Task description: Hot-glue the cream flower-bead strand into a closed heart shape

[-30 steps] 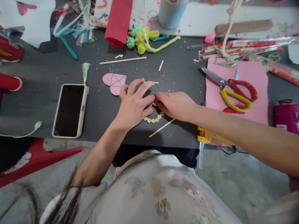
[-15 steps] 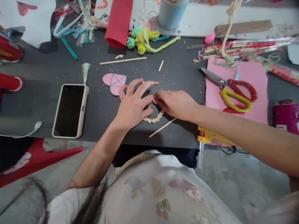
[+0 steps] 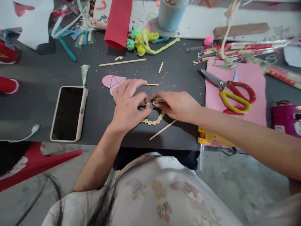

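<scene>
A strip of small beige flower-shaped trim (image 3: pixel 154 121) lies curved on the dark tabletop (image 3: pixel 98 72). My left hand (image 3: pixel 128 105) rests on the table with fingertips pinched on one end of the trim. Facing it, my right hand (image 3: pixel 177 105) pinches the other end (image 3: pixel 156 101). The two hands are a finger's width apart. A thin wooden stick (image 3: pixel 162 129) lies just below the trim. A pink paper shape with blue pen lines (image 3: pixel 111 82) sits partly under my left fingers.
A phone (image 3: pixel 68 113) lies at the left. Red-and-yellow scissors (image 3: pixel 231 92) rest on pink paper (image 3: pixel 249 78) at the right, a yellow glue gun (image 3: pixel 208 136) at the table's front edge. Sticks, yarn, red paper (image 3: pixel 117 22) and a blue cup (image 3: pixel 170 14) crowd the back.
My left fingers have curled in from lying spread to pinching the trim. My right hand drew back slightly, and the trim's ends now show between the hands.
</scene>
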`<state>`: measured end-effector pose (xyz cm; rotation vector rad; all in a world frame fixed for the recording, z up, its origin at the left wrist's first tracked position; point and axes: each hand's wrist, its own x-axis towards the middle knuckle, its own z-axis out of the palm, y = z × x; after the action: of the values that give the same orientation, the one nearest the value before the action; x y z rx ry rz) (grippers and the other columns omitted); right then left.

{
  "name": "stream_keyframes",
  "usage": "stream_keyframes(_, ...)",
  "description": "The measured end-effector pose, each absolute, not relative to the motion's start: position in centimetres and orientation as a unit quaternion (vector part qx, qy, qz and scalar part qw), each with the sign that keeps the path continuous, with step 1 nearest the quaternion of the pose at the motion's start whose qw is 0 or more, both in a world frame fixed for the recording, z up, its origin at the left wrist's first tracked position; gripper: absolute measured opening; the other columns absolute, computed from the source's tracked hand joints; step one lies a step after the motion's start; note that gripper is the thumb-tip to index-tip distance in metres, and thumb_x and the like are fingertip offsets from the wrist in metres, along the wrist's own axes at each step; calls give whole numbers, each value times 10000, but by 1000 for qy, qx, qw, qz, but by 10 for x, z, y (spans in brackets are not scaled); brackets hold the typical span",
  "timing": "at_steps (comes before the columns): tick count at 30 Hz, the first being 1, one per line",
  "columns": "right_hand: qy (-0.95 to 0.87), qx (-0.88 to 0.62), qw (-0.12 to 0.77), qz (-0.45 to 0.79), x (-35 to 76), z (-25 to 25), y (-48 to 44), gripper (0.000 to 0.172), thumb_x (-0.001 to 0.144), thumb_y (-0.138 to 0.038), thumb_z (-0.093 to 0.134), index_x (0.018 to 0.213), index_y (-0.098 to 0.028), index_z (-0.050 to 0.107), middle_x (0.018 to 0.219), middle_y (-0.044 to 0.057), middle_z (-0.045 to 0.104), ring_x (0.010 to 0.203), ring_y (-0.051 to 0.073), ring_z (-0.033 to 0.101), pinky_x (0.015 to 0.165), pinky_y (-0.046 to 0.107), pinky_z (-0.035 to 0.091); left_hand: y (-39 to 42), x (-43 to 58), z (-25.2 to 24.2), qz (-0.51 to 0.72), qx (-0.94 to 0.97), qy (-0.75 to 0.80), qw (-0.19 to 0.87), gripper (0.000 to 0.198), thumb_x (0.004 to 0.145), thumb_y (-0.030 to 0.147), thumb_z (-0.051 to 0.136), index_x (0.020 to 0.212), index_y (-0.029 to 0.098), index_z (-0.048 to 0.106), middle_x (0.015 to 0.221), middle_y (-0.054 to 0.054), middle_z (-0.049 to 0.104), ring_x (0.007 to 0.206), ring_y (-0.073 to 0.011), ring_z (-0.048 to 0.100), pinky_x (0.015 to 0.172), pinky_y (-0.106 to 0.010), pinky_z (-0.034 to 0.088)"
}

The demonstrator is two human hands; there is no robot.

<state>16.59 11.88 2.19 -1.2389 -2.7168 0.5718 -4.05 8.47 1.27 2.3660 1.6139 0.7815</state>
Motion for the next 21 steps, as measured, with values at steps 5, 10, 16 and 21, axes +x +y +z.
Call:
stream_keyframes(5,-868,-441,99,206,173,33,124,308,971,-324,467,1132,-160,672,803,28,696,671,137,577,638,268,355,86,-43,16,318,758,563,88,91,793,221,665,746,246,591,1156,-19,686,1167,-264,582,1057,-490,408)
stream_keyframes(10,-836,-486,106,233,175,46,130,233,930,-326,535,1025,-183,693,720,1,654,629,126,540,637,267,371,85,-47,22,302,755,575,87,99,831,244,634,751,261,579,1045,-10,701,1094,-252,611,1022,-482,445)
stream_keyframes(16,-807,-537,123,212,184,55,143,170,892,-316,576,919,-180,675,695,10,625,625,147,544,634,298,388,76,-51,37,312,730,602,89,79,826,222,639,778,249,582,928,-12,713,989,-249,633,944,-455,473)
stream_keyframes(21,-790,-550,148,226,192,59,148,156,861,-354,638,844,-204,679,686,12,612,644,163,557,646,331,386,73,-55,46,320,714,618,76,47,838,230,636,822,271,623,852,-6,707,909,-241,634,887,-420,477)
